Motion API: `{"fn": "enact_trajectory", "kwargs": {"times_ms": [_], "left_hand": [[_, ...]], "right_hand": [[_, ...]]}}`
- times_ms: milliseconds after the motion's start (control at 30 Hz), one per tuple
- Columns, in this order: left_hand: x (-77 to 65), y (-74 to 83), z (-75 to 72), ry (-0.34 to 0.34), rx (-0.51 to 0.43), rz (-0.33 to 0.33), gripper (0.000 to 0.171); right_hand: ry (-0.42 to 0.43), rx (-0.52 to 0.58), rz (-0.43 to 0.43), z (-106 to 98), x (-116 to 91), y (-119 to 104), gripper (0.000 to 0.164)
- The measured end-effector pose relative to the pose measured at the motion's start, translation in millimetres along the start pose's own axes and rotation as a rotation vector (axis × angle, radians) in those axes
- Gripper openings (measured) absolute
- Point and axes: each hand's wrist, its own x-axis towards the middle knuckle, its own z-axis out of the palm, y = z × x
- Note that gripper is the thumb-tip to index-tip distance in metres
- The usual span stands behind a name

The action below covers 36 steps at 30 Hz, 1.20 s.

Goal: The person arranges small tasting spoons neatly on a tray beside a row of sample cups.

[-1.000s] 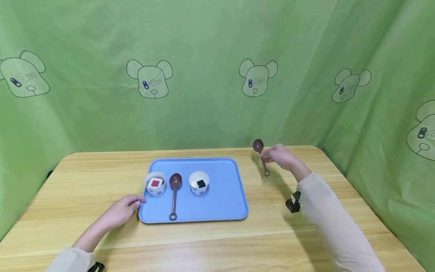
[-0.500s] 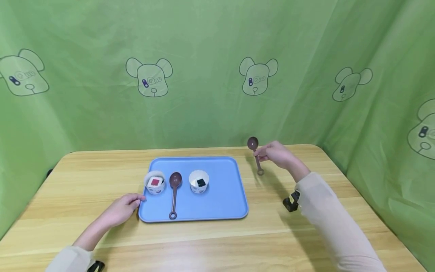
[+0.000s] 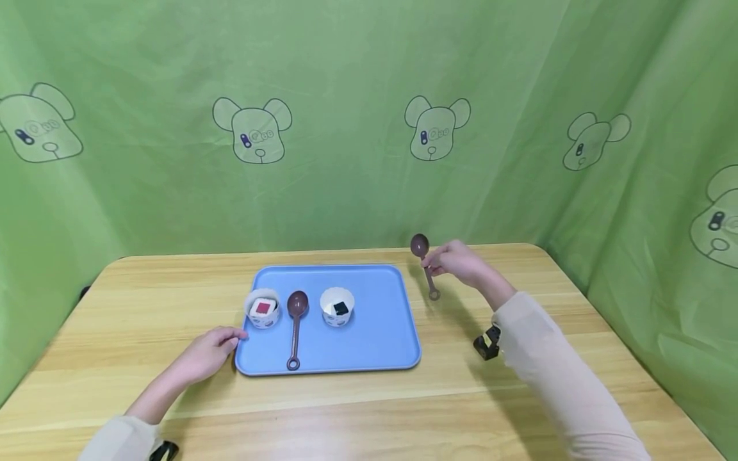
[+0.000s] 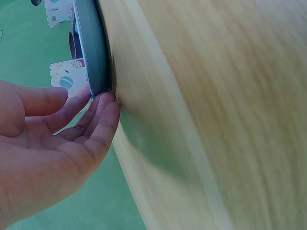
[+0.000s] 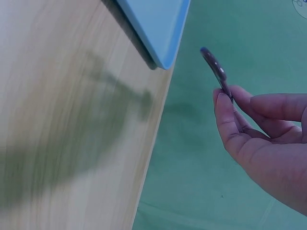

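My right hand (image 3: 458, 262) pinches a brown spoon (image 3: 420, 246) by its handle, raised over the table beyond the tray's right side. In the right wrist view the spoon (image 5: 216, 67) is seen edge-on between thumb and fingers. My left hand (image 3: 210, 353) touches the left edge of a blue tray (image 3: 375, 349); in the left wrist view its loosely bent fingers (image 4: 103, 120) meet the rim. On the tray lie a second brown spoon (image 3: 296, 320), a paper cup (image 3: 264, 320) with a white-and-red piece, and another paper cup (image 3: 331, 296) with a white-and-black piece.
The wooden table (image 3: 323, 416) carries the tray left of its middle. A green curtain (image 3: 346, 192) with printed bear heads hangs behind and at the sides. A dark device (image 3: 487, 344) sits at the right wrist.
The right hand has moved left with the spoon, nearer to the tray. My left hand stays at the tray's edge, and the cups and other spoon keep their places.
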Motion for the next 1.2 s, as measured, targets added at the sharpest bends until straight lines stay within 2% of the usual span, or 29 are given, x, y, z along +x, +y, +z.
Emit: {"fn": "enact_trajectory", "kwargs": {"times_ms": [200, 500, 667, 900, 1200], "left_hand": [[0.2, 0.0, 0.1, 0.007, 0.005, 0.008, 0.027], [0.9, -2.7, 1.2, 0.009, 0.002, 0.002, 0.026], [1.7, -3.1, 1.2, 0.012, -0.001, 0.003, 0.026], [1.8, -3.2, 1.0, 0.015, 0.001, 0.005, 0.025], [0.8, -1.9, 0.8, 0.017, -0.002, 0.0, 0.025]], "right_hand": [[-0.009, -0.028, 0.0, 4.3, 0.5, 5.4, 0.031], [-0.022, -0.019, -0.012, 16.1, 1.2, 8.9, 0.027], [-0.026, -0.022, -0.021, 18.7, 0.4, 5.5, 0.028], [-0.046, 0.039, -0.008, 24.8, 1.0, 0.7, 0.027], [-0.07, 0.062, -0.037, 32.8, -0.4, -8.1, 0.028]]}}
